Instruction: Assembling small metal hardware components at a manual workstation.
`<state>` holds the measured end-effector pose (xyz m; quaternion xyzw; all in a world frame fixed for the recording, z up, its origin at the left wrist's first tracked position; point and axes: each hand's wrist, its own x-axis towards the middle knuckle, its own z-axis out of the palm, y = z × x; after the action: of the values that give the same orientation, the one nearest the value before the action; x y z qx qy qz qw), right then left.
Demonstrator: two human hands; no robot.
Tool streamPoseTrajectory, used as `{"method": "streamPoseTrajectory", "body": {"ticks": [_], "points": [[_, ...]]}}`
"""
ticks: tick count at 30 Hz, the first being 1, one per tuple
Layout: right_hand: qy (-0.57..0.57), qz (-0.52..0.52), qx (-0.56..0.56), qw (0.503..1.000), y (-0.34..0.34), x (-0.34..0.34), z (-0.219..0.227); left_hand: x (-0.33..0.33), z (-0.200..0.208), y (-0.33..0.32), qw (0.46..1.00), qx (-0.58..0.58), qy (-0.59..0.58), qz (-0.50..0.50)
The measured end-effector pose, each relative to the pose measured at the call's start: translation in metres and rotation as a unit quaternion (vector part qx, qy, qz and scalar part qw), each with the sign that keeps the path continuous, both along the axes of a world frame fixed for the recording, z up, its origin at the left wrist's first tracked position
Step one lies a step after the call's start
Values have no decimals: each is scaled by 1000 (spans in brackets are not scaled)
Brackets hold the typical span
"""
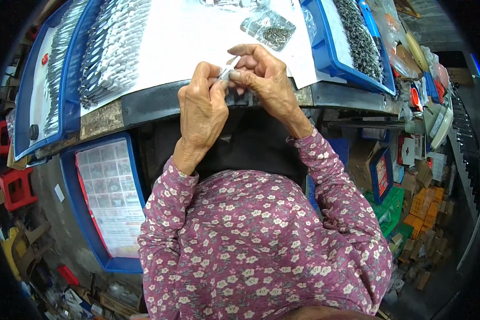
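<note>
Both hands meet over the near edge of the bench (144, 106). The left hand (204, 106) has its fingertips pinched tight on a small silver metal piece (228, 70). The right hand (264, 74) pinches the same piece from the other side, with thumb and first finger closed on it. So each grip is shut on the little piece, and the two grips touch each other. The piece is thin and shiny. It pokes up a bit between the fingers, and its exact kind is too small to tell.

Under the hands, a big white sheet (197, 37) covers the bench top. Just past the hands lies a clear plastic bag (269, 29) with small dark metal bits inside. To the person's left, a blue tray (74, 64) holds rows of long silver and blue pieces packed side by side. To the right, another blue tray (330, 53) holds a heap of small dark grey parts.

Below the bench edge, on the left, a flat blue tray (72, 197) leans with a printed sheet of little pictures in it. The person wears a purple shirt with white flowers (250, 240). Cardboard boxes (416, 213) and green crates sit on the floor to the right.
</note>
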<state>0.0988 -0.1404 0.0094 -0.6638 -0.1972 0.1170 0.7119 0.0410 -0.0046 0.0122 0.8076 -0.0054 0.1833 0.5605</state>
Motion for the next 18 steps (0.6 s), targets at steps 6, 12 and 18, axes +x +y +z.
{"method": "streamPoseTrajectory", "body": {"ticks": [6,12,18], "points": [[-32,-16,-5,999,4,-6,2,0,2,2,981,-166,83,-52],[-3,-12,6,1000,-1,-9,0,-3,7,4,962,-230,117,-88],[-55,-59,-118,990,-35,23,12,-5,3,8,956,-244,119,-107]]}}
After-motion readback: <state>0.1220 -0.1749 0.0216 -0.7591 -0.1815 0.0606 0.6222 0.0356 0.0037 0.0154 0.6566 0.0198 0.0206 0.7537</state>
